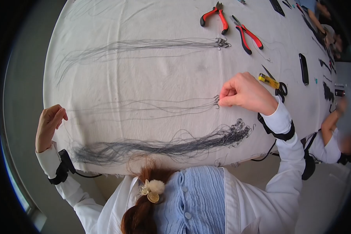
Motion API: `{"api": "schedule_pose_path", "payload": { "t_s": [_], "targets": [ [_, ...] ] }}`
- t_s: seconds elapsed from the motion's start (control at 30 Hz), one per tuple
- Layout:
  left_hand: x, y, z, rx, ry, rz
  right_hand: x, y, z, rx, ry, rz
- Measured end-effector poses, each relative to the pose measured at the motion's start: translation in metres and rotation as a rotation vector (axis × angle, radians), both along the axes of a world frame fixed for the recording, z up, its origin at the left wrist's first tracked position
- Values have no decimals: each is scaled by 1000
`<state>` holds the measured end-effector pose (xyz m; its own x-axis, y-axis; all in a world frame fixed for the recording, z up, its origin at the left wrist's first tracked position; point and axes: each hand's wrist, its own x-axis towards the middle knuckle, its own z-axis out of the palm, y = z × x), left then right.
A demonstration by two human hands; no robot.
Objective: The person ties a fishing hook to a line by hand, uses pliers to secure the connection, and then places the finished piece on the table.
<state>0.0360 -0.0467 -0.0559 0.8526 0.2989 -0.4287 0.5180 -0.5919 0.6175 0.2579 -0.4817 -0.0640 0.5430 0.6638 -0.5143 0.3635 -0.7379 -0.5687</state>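
While the right hand (247,93) pinches at the hooked end, the left hand (49,123) is way out at the other side, thumb and finger closed on what looks like the tail of one fine strand (76,110). So that strand spans the gap between the grips — probably held at both ends so it lies straight and clear of its neighbours. Look at the right grip: thumb and forefinger pressed together, hardly any opening, right beside the small hooks (217,102); the exact bit inside the pinch is hidden by the fingertips.

Nearer the body than both grips lies a thick dark bundle (144,147), and beyond them a thinner bunch (164,43), hooks all at the right-hand end, likely so the ends match. Past the right hand, the yellow-handled tool (268,81) and scissors (282,89) sit close by — handy for reaching, I'd say — with two red-handled pliers (224,24) (243,39) farther out on the cloth (175,78).
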Motion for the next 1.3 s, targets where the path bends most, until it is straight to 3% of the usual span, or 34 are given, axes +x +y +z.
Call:
{"api": "schedule_pose_path", "payload": {
  "t_s": [0.33, 0.43, 0.67, 0.77, 0.87, 0.93, 1.0, 1.07, 1.13, 1.3],
  "targets": [
    [3, -24, 6, 258, -49, -52, -3, -21, 4, 128, -92, -24],
    [-1, -25, 5, 302, -180, 61, -4, -35, 13, 122, -91, -99],
    [-5, -28, 9, 390, -170, 132, -16, -47, 19, 104, -20, -183],
    [-18, -23, 14, 491, -209, 217, -22, -70, 27, 73, -147, -156],
    [-27, -27, 31, 632, -49, 298, -29, -88, 30, -2, -189, -189],
    [-28, -42, 35, 637, -75, 272, -36, -98, 21, 126, -225, -189],
    [-26, -64, 38, 629, -156, 70, -42, -95, 17, 160, -217, -167],
    [-19, -90, 49, 585, -141, 18, -48, -90, 11, 194, -212, -151],
    [-11, -115, 56, 543, -130, -31, -52, -85, 2, 250, -282, -6],
    [-5, -155, 60, 439, -177, -257, -59, -82, -7, 297, -303, 57]
  ]
}}
